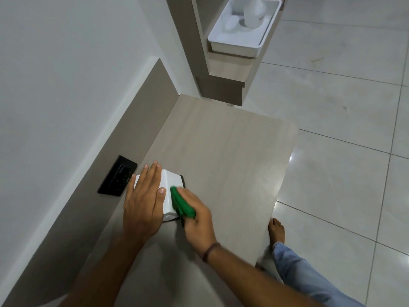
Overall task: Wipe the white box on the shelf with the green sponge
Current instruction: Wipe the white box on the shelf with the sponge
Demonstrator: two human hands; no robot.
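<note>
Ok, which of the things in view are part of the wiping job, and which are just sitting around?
In the job:
white box, on the shelf
green sponge, pressed to the box's right side
right hand, holding the sponge
left hand, flat on top of the box

Just lying about:
black wall socket
white tray on a higher shelf
white bottle standing in that tray

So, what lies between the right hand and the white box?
The green sponge: the right hand presses it against the side of the white box, as the head view shows.
</note>
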